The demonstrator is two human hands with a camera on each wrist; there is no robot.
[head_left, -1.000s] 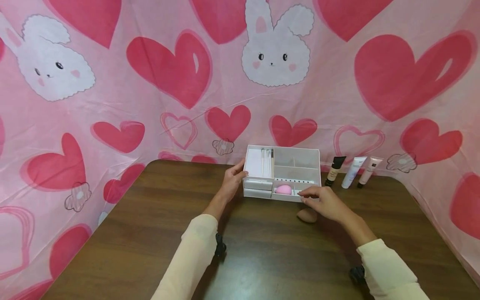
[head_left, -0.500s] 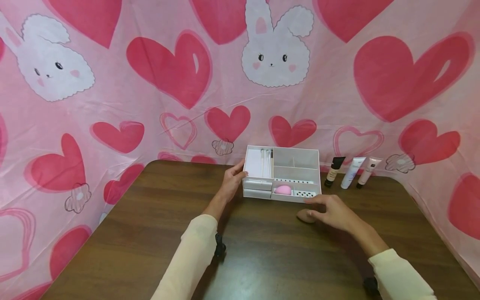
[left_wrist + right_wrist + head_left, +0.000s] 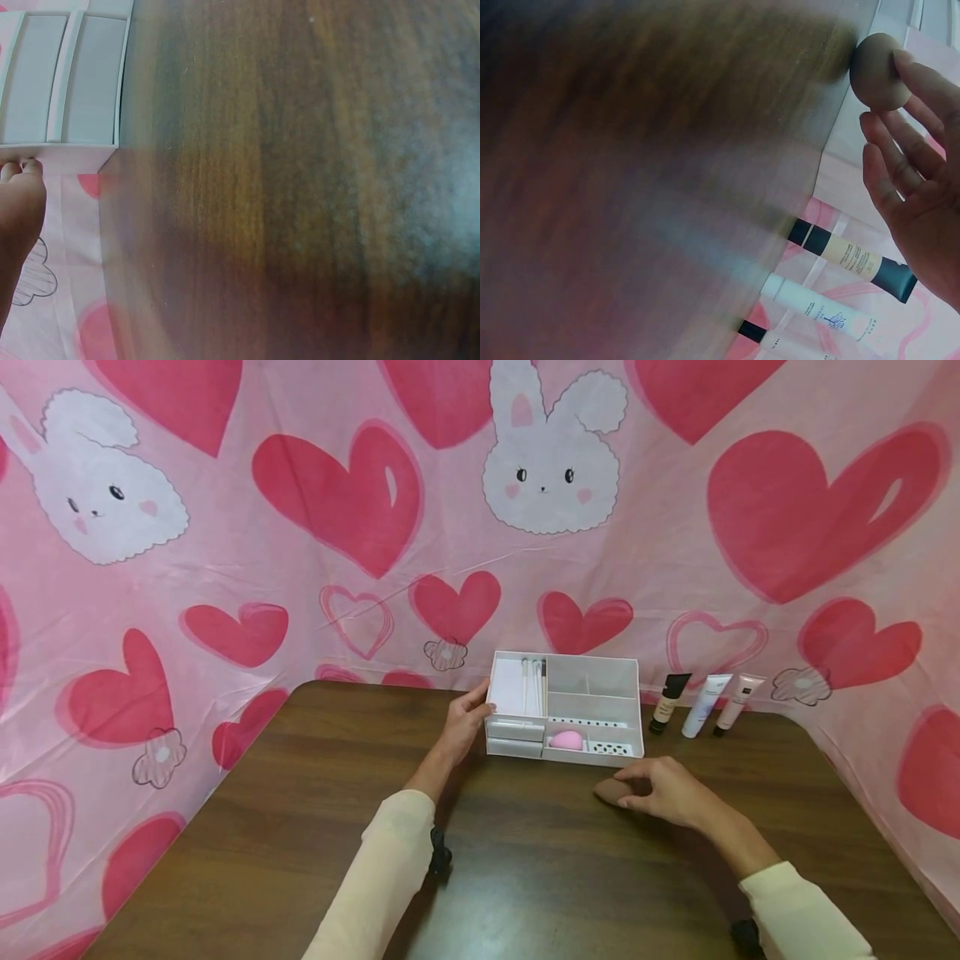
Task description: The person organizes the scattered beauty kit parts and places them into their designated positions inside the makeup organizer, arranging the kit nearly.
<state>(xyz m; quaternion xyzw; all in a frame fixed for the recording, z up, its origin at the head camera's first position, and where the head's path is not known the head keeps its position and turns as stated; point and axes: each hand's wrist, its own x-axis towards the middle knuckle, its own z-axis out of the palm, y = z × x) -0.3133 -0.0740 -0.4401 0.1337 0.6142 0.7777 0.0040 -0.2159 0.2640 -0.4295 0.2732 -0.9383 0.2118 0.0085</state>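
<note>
A white makeup organizer (image 3: 592,758) stands near the back of the table. My left hand (image 3: 461,727) holds its left side, thumb at the front edge; in the left wrist view the fingertips meet the side wall below two drawers (image 3: 94,79). Just in front of the organizer, a brown makeup sponge (image 3: 611,790) is on the table. My right hand (image 3: 671,789) pinches this sponge between thumb and fingers, as the right wrist view also shows. A pink makeup sponge (image 3: 566,741) sits in the organizer's front compartment, beside a dotted insert (image 3: 611,748).
Several slim brushes (image 3: 535,687) lie in the organizer's upper left section. To its right stand a black-capped beige tube (image 3: 667,703), a white tube (image 3: 705,706) and a pink tube (image 3: 738,704). A pink heart-print cloth (image 3: 450,510) hangs behind the wooden table (image 3: 525,877).
My right hand has drawn back from the organizer's front right compartment, down to the brown makeup sponge, and now pinches it. The left hand has stayed on the organizer.
</note>
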